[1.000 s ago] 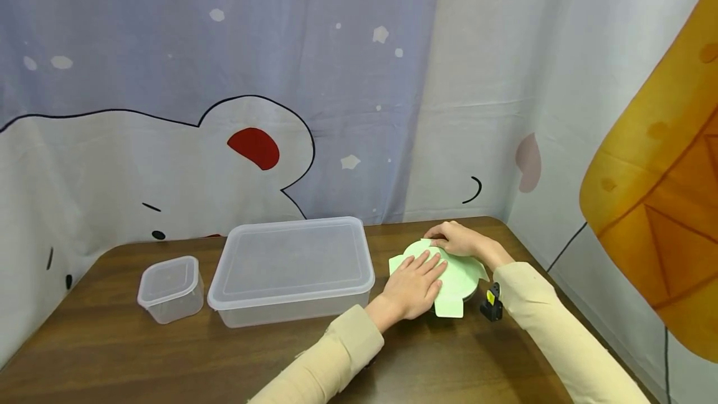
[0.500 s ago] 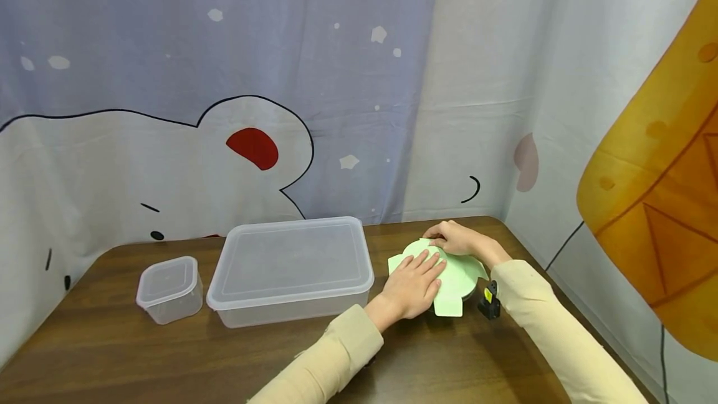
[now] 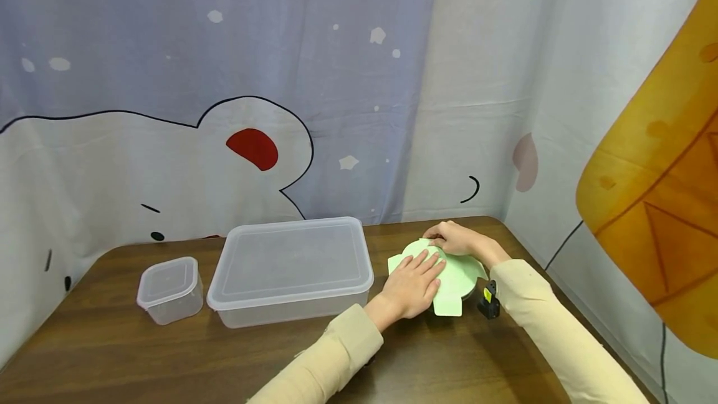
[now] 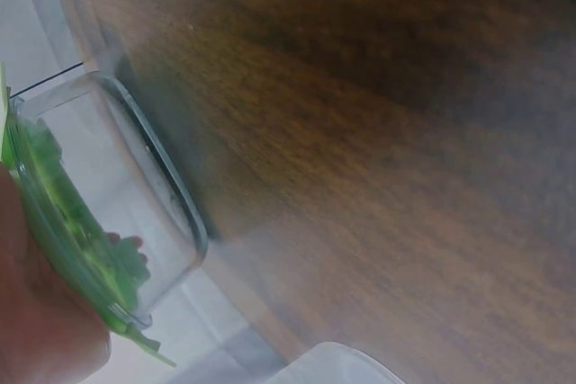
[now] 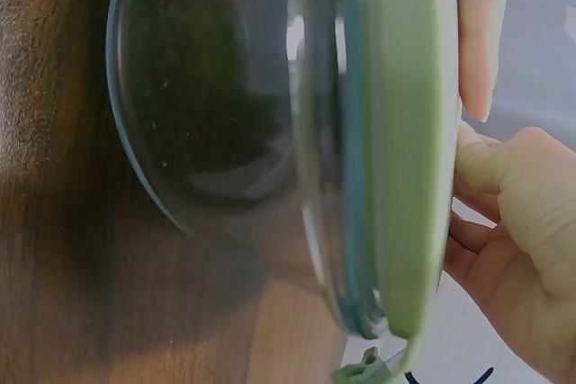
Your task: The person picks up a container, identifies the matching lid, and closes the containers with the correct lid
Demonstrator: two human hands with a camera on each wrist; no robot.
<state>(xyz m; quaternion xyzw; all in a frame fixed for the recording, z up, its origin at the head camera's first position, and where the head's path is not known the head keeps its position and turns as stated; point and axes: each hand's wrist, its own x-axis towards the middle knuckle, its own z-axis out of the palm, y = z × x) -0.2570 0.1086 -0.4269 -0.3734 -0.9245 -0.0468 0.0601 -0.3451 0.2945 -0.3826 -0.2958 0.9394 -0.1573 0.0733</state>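
Observation:
A pale green lid (image 3: pixel 460 276) with flaps sits on a clear glass food container (image 5: pixel 216 114) at the right of the table. Flaps stick out from its left, front and right sides. My left hand (image 3: pixel 412 285) lies flat across the lid, fingers spread. At the lid's far edge, the bent fingers and thumb of my right hand (image 3: pixel 460 239) grip the lid. In the right wrist view, the right thumb (image 5: pixel 477 164) is against the lid's top and a flap (image 5: pixel 387 368) hangs off its edge. Something dark green shows through the glass.
A large lidded plastic box (image 3: pixel 291 267) stands left of the hands. Farther left is a small lidded plastic tub (image 3: pixel 171 288). A black device with a yellow mark (image 3: pixel 490 301) is beside the right cuff. A printed curtain (image 3: pixel 359 80) hangs behind the wooden table (image 3: pixel 224 366).

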